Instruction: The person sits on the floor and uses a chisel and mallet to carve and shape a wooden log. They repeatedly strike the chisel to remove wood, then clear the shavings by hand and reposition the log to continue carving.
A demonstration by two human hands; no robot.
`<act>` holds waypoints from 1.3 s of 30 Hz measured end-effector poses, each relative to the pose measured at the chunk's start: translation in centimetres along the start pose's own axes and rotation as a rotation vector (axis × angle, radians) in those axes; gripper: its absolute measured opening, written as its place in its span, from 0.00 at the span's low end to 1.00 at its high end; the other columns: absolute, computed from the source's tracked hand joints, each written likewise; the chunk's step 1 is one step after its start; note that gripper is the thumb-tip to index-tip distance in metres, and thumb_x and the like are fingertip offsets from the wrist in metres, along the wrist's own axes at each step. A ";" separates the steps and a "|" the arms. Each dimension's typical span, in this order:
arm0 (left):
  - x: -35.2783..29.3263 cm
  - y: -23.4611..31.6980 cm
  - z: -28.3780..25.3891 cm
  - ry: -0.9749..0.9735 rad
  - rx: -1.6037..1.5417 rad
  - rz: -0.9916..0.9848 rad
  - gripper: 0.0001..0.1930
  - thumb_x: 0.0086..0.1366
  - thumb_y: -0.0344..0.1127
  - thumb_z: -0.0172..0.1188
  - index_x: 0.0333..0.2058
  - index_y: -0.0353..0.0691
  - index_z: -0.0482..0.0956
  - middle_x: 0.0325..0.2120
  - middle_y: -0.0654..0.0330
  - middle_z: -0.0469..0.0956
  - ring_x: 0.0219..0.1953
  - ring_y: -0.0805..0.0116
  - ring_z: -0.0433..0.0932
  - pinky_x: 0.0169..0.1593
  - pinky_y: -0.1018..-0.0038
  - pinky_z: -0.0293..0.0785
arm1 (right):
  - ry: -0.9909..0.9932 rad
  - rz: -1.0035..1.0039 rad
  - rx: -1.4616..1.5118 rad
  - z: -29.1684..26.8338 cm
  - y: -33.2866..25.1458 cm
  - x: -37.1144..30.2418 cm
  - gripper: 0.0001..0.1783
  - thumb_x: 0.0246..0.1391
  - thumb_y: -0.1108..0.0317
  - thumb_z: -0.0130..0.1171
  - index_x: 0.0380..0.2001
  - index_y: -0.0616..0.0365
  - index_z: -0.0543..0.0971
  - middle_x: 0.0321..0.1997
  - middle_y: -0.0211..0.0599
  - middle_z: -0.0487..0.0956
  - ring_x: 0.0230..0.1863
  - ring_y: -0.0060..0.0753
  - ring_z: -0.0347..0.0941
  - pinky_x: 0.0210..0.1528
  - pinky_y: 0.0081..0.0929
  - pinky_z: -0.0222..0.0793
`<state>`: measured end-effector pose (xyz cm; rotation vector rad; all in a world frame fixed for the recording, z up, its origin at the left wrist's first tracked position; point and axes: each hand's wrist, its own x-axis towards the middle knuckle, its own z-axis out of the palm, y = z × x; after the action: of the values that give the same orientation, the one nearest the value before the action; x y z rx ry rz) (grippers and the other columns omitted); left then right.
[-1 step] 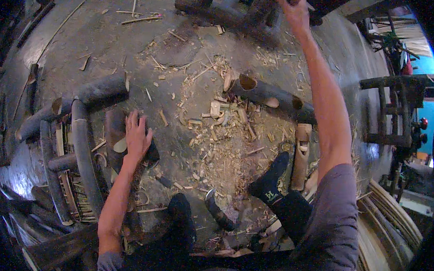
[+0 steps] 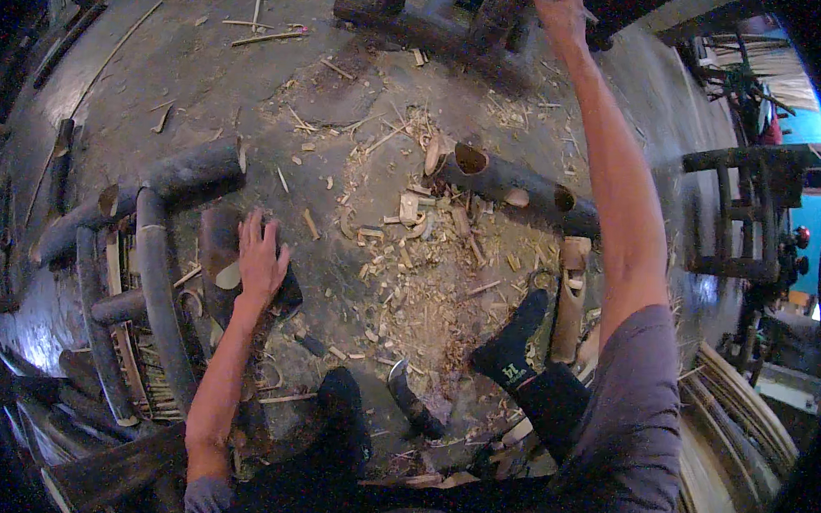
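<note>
Two bare hands. Left hand [image 2: 264, 258]: laid on a dark tube [image 2: 216, 237] on the floor [image 2: 206, 79], grip loose, fingers slightly apart; bamboo frame [image 2: 163, 276] to its left. Right hand [image 2: 560, 18]: outstretched at the upper edge, near a dark stand [image 2: 497, 20]; fingers partly cut off, grip cannot be told. Between the forearms: one notched tube [image 2: 515, 180], many shavings [image 2: 418, 294].

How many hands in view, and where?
2: left hand over a dark bamboo piece; right hand at the top edge by the dark frame, partly out of view.
</note>
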<state>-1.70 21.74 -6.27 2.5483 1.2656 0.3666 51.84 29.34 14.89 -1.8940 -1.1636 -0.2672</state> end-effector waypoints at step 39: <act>-0.4 8.1 -7.7 0.318 -0.393 -0.089 0.16 0.57 0.26 0.53 0.46 0.37 0.71 0.52 0.52 0.66 0.56 0.53 0.62 0.59 0.63 0.57 | 0.045 0.064 -0.189 -1.4 -0.8 -8.6 0.32 0.38 0.47 0.68 0.43 0.56 0.73 0.40 0.39 0.79 0.43 0.42 0.74 0.46 0.35 0.68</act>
<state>1.37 17.69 3.66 2.1512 1.2546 0.9304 46.93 23.15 11.24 -2.0740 -1.0770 -0.3946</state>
